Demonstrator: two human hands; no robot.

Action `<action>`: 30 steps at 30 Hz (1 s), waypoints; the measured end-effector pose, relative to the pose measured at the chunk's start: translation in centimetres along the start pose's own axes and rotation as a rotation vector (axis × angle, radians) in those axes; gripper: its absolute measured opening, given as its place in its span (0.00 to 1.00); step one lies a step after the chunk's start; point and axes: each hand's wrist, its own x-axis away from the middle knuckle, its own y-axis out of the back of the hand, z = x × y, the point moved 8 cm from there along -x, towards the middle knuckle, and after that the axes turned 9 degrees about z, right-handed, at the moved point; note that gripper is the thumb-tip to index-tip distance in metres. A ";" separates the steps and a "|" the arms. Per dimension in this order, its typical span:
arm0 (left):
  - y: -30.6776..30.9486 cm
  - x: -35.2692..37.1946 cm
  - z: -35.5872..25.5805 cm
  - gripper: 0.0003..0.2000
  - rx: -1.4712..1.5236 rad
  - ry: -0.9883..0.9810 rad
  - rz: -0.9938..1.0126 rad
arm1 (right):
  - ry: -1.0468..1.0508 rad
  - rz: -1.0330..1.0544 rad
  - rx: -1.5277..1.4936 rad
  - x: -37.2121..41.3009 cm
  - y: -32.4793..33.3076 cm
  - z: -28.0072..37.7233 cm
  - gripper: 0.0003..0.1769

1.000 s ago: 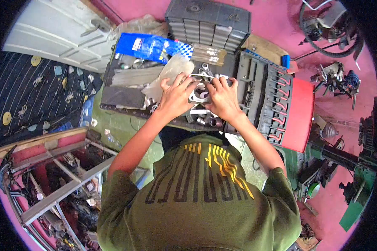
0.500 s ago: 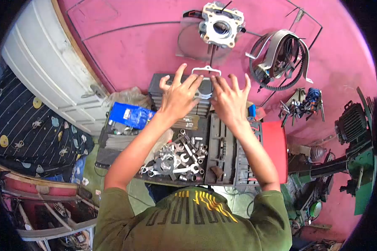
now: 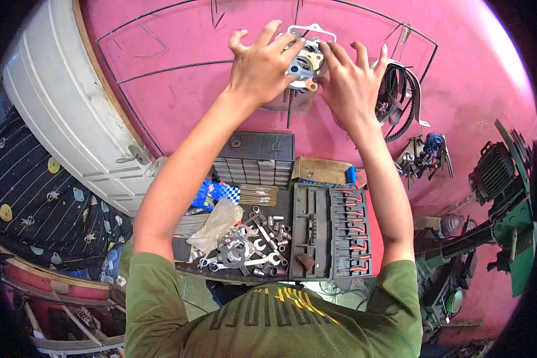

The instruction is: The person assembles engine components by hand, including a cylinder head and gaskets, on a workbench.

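A thin metal gasket (image 3: 312,28) is held up between my two hands, its pale looped end rising above the fingertips. Behind it, the engine cylinder block (image 3: 311,86) on the pink wall shows partly through the gasket's openings. My left hand (image 3: 261,67) pinches the left edge with thumb and index finger, other fingers raised. On the opposite edge, my right hand (image 3: 353,89) grips with its fingertips, the remaining fingers spread. The gasket overlaps the block's face in this view, and my fingers hide parts of both.
Below stands a dark drawer cabinet (image 3: 253,146) beside an open tool case (image 3: 313,230). Loose wrenches and sockets (image 3: 259,244) lie on the bench with a plastic bag (image 3: 216,227). Belts (image 3: 403,95) hang on the wall at right; a white door (image 3: 65,101) is at left.
Both hands have moved up with the gasket, from over the drawer cabinet to in front of the cylinder block on the wall. The camera view has tilted slightly.
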 end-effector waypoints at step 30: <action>-6.2 -1.1 0.5 0.31 -0.068 -0.045 0.237 | 0.020 0.084 -0.033 -0.9 -6.8 -0.3 0.34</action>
